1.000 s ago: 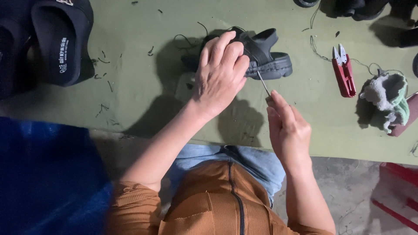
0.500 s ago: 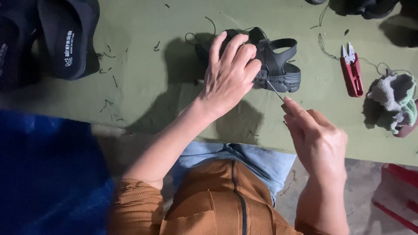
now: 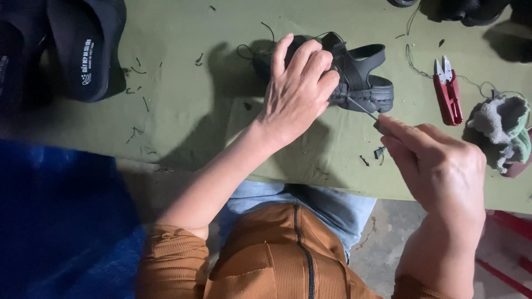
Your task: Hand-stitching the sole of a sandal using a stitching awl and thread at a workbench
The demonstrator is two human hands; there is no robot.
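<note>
The green tabletop [image 3: 183, 111] runs wide, its near edge just above my lap, with open room at its middle-left. My left hand [image 3: 296, 91] lies palm-down, fingers curled over the dark sandal [image 3: 360, 75] near the tabletop's middle. My right hand [image 3: 438, 166], at the near edge, pinches a thin needle [image 3: 363, 109] that touches the sandal's sole. Red snips [image 3: 448, 91] lie just right.

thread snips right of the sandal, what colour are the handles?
Red handles on the thread snips, with bare metal blades; the head view shows them lying on the green table cover.
</note>
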